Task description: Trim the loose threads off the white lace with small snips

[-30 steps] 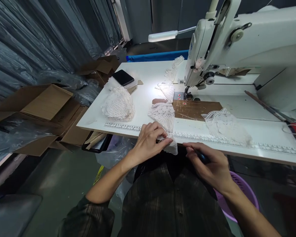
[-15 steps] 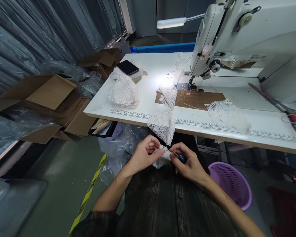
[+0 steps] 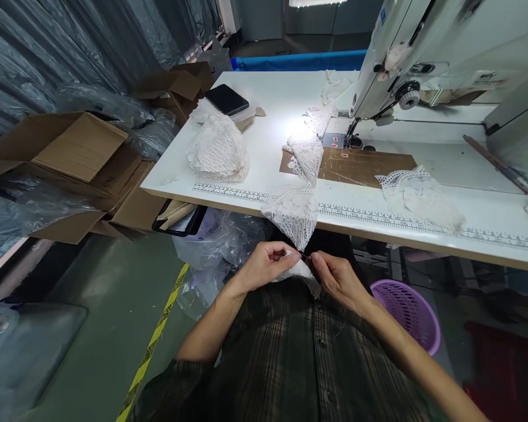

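In front of my lap, my left hand [image 3: 268, 266] pinches a piece of white lace [image 3: 300, 271] between thumb and fingers. My right hand [image 3: 337, 276] is closed on a small blue-handled tool [image 3: 305, 256]; only its thin dark tip shows now, touching or almost touching the lace by my left thumb. The handle is hidden in my palm. A chain of lace pieces [image 3: 290, 211] hangs over the table edge, its lower point reaching down to my fingertips. From there it runs up the table toward the sewing machine's needle area [image 3: 351, 139].
On the white table [image 3: 264, 94] are a pile of lace [image 3: 220, 149], a phone [image 3: 227, 99], a brown strip [image 3: 369, 167] and another lace piece [image 3: 422, 196]. A purple basket [image 3: 407, 313] stands below at right. Cardboard boxes [image 3: 81, 146] lie at left.
My right hand has turned, hiding the tool's blue handle, and its tip has come to the lace at my left thumb. The lace in my left hand hangs lower. The view has tilted down.
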Motion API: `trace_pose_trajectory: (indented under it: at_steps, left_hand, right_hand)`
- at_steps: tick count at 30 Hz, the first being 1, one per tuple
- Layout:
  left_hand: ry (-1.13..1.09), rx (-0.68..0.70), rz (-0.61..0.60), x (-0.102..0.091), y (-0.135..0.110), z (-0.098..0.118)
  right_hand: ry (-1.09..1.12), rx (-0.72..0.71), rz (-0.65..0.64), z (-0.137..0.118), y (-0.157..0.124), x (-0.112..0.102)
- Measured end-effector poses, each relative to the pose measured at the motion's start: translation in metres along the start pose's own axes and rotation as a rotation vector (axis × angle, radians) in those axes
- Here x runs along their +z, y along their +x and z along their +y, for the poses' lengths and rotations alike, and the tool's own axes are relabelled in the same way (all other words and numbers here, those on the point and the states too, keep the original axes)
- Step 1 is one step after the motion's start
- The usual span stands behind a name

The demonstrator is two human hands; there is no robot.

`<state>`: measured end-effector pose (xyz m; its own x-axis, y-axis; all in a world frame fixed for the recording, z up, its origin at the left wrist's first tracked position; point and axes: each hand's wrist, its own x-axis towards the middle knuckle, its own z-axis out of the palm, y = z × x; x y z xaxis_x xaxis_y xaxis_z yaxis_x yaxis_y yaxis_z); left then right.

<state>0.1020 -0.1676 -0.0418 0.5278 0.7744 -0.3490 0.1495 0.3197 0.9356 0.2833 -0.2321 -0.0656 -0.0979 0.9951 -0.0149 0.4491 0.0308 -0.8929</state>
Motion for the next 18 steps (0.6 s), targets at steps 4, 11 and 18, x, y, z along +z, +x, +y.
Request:
trace_pose_trajectory:
  at_steps: [4, 11, 18]
  left_hand:
    - [0.031, 0.005, 0.005, -0.002, 0.000, 0.002]
    - [0.008, 0.007, -0.006, -0.001, 0.002, 0.003]
    - [-0.095, 0.012, 0.008, 0.002, 0.002, -0.002]
  right_hand:
    - [-0.012, -0.032, -0.032, -0.001, 0.007, 0.000]
    - [-0.050, -0.017, 0.018, 0.000, 0.015, 0.002]
    - [0.084, 0.009, -0.036, -0.006, -0.011, 0.000]
